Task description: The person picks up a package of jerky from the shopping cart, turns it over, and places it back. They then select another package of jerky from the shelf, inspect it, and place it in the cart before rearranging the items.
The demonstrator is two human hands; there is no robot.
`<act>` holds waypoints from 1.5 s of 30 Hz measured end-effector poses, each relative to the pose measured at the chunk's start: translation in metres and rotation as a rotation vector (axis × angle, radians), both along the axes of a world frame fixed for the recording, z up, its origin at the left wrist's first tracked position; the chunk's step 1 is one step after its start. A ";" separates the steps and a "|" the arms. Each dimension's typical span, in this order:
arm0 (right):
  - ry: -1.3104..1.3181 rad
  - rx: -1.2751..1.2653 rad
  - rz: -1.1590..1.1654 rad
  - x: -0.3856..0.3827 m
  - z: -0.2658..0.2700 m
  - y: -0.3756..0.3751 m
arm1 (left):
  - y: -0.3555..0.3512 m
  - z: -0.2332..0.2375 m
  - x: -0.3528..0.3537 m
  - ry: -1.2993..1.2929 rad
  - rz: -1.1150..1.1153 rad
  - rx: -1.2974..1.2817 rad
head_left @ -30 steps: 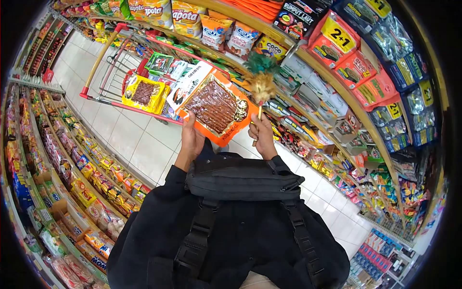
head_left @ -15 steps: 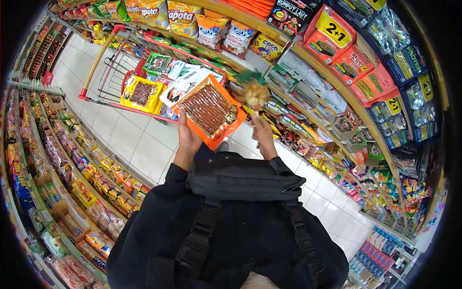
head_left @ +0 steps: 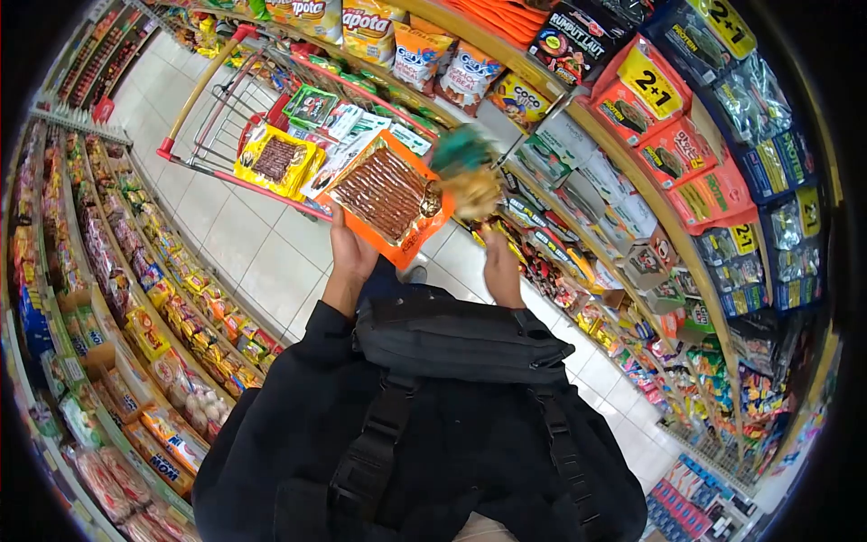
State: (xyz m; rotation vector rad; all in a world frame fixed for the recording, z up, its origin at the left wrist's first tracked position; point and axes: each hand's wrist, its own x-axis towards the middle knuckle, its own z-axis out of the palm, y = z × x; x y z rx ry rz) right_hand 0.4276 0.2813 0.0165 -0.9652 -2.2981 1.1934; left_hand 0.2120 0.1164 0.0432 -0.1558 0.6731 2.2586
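My left hand (head_left: 354,259) grips the lower left edge of a flat orange-edged pack of brown snack sticks (head_left: 386,197), tilted with its clear face up. My right hand (head_left: 502,273) is closed around the handle of a feather duster (head_left: 473,191), its green and tan feathers blurred by motion. The duster head is at the pack's right edge, seeming to brush it. Just beyond the pack, a shopping cart (head_left: 246,191) holds a yellow pack of similar sticks (head_left: 274,161) and a green-edged pack (head_left: 311,106).
Snack shelves (head_left: 673,194) rise close on the right, with chips bags (head_left: 372,36) farther up. Another shelf of small packets (head_left: 158,289) curves along the left. White floor tiles (head_left: 237,217) run between them. A black bag (head_left: 456,339) hangs across my front.
The duster head has swept left toward the orange-edged pack, and my right hand has turned with it. The pack stays in my left hand. The whole view has shifted slightly.
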 end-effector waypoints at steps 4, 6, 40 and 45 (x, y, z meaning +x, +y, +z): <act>-0.057 0.177 0.337 0.004 -0.018 -0.015 | 0.005 0.013 0.003 0.051 -0.034 -0.033; -0.099 0.143 0.110 0.002 -0.030 0.000 | 0.007 0.011 0.002 0.074 -0.061 -0.063; 0.058 -0.427 -0.084 -0.079 -0.003 0.020 | -0.022 0.007 -0.018 0.081 -0.211 -0.244; 0.212 -0.819 0.172 -0.112 0.021 0.004 | -0.028 -0.008 -0.043 0.106 -0.161 -0.249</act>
